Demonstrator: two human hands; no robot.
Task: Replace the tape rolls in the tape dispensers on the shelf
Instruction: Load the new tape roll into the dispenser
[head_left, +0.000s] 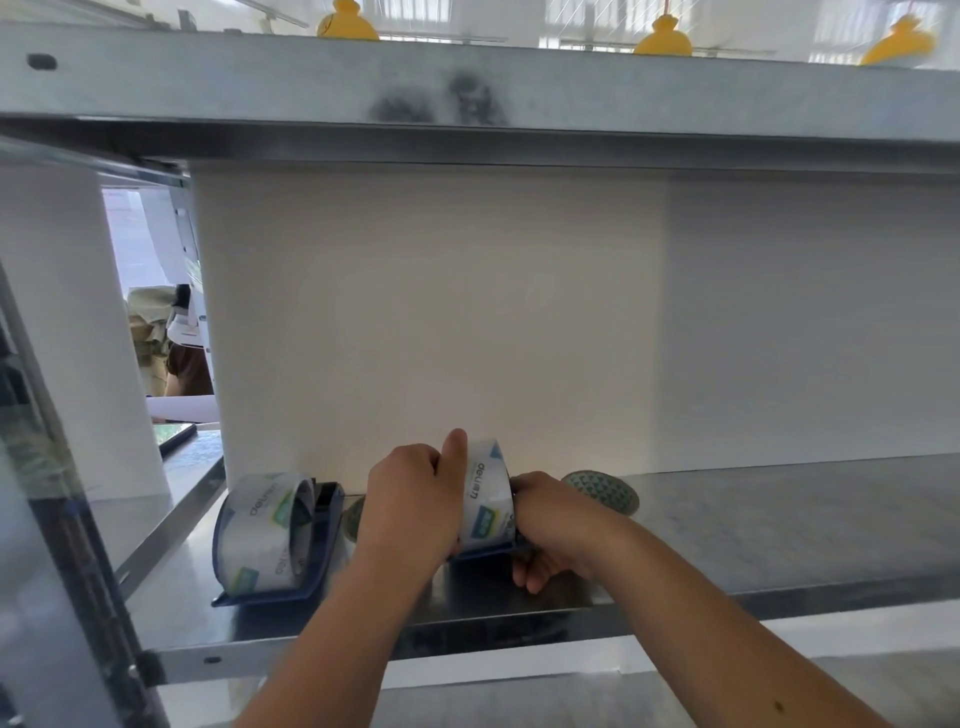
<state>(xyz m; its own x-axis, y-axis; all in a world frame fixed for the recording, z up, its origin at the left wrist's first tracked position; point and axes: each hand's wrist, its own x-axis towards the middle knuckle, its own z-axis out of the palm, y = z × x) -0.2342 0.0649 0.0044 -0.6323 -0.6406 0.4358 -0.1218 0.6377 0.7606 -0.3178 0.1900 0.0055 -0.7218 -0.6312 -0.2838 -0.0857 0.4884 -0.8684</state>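
Observation:
A clear tape roll with green labels sits upright in a blue dispenser on the metal shelf. My left hand grips the roll's left side, thumb up over its top. My right hand holds the dispenser's right side, fingers curled under its edge. To the left stands a second blue dispenser with a clear tape roll loaded in it. A roll with a green triangle pattern lies behind my right hand. Another patterned roll peeks out behind my left hand.
A metal upper shelf spans overhead with yellow objects on top. A white back panel closes the rear. The shelf's upright post stands at the left. Bare shelf surface stretches right of my hands.

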